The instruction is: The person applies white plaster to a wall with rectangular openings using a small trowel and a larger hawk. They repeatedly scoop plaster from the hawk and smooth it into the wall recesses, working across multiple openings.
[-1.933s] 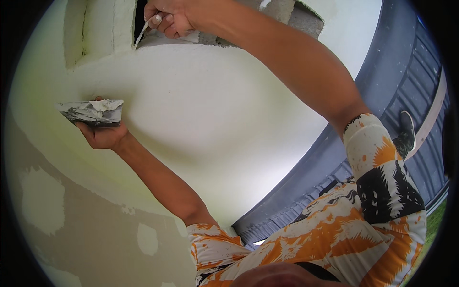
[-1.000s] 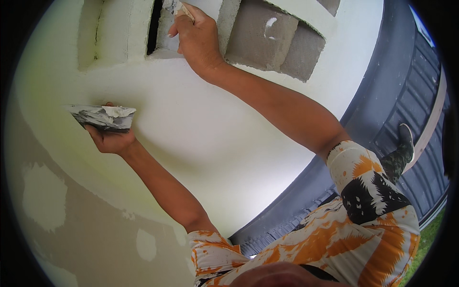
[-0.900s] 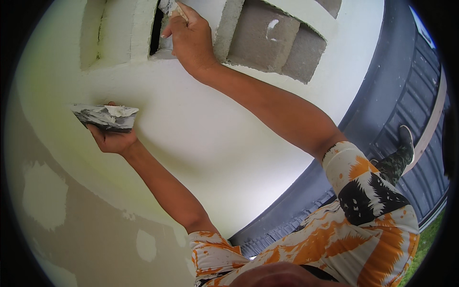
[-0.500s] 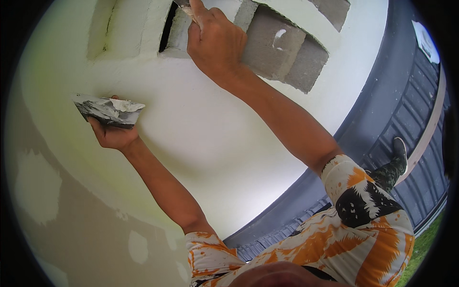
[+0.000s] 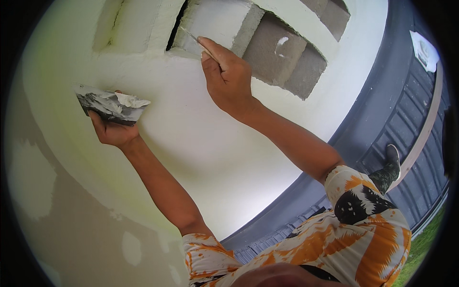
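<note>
The right hand (image 5: 227, 79) is closed around a thin spatula (image 5: 191, 36), its tip pointing far left before a recess with a whitened face (image 5: 213, 23); contact is unclear. Nearer and to the left, the left hand (image 5: 114, 131) grips a dark plate (image 5: 112, 106) smeared with white paste. Beyond the hands, a pale wall (image 5: 191, 119) surrounds the recesses, one showing grey blocks (image 5: 282, 50); at right lies ribbed dark sheeting (image 5: 404, 100).

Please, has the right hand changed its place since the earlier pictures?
Yes. Judged against the narrow dark gap in the wall, the right hand has moved lower and somewhat to the right in the view.
</note>
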Demonstrator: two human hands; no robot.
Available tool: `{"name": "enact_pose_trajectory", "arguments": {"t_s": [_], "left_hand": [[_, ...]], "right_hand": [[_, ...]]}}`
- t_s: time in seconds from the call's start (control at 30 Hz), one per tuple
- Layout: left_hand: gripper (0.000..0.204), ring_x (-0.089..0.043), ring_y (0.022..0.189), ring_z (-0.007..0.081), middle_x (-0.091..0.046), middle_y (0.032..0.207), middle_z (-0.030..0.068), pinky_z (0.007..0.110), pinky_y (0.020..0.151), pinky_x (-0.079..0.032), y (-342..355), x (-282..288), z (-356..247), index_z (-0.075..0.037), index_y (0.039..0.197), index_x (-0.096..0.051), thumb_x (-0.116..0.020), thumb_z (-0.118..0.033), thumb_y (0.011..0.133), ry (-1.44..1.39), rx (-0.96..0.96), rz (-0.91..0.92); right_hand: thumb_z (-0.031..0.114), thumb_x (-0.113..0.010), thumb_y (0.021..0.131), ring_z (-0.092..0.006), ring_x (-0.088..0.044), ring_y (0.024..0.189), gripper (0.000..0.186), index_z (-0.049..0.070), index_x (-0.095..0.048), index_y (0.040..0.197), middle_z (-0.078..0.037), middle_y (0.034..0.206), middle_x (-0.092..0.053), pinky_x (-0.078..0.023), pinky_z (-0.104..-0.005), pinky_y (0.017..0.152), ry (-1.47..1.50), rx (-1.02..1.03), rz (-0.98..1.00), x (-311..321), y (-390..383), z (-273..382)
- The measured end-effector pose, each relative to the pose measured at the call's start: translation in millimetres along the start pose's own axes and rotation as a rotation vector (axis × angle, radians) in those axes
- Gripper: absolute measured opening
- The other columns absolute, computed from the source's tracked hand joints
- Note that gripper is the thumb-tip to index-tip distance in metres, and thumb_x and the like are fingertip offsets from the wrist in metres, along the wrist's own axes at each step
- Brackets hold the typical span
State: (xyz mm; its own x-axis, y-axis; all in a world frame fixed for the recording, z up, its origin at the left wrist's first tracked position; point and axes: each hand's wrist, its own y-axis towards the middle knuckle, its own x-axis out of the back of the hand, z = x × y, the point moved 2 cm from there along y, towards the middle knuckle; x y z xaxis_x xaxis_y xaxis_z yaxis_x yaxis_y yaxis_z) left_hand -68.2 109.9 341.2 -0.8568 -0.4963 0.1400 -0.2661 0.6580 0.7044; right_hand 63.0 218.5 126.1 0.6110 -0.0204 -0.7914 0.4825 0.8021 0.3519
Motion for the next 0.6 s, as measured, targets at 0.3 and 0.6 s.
{"name": "enact_pose_trajectory", "arguments": {"t_s": [0.3,0.6], "left_hand": [[0.048,-0.064,0.096,0.0353,-0.062,0.119,0.0108,0.051,0.079,-0.052,0,-14,3,-0.009,0.138,-0.048,-0.049,-0.037,0.099,0.066,-0.048,-0.045],[0.049,-0.053,0.123,0.0307,-0.052,0.138,0.0096,0.052,0.099,-0.045,-11,-16,8,-0.004,0.142,-0.044,-0.045,-0.034,0.103,0.082,0.021,-0.030]], "right_hand": [[0.012,-0.054,0.091,-0.0071,-0.046,0.051,0.014,0.002,-0.063,0.091,-0.002,0.072,-0.060,-0.037,-0.0238,0.047,0.376,-0.784,0.244,35,52,-11],[0.014,-0.059,0.095,-0.0100,-0.049,0.059,0.027,0.008,-0.066,0.120,-0.002,0.079,-0.059,-0.038,-0.0275,0.048,-0.107,-0.171,0.464,57,7,19]]}}
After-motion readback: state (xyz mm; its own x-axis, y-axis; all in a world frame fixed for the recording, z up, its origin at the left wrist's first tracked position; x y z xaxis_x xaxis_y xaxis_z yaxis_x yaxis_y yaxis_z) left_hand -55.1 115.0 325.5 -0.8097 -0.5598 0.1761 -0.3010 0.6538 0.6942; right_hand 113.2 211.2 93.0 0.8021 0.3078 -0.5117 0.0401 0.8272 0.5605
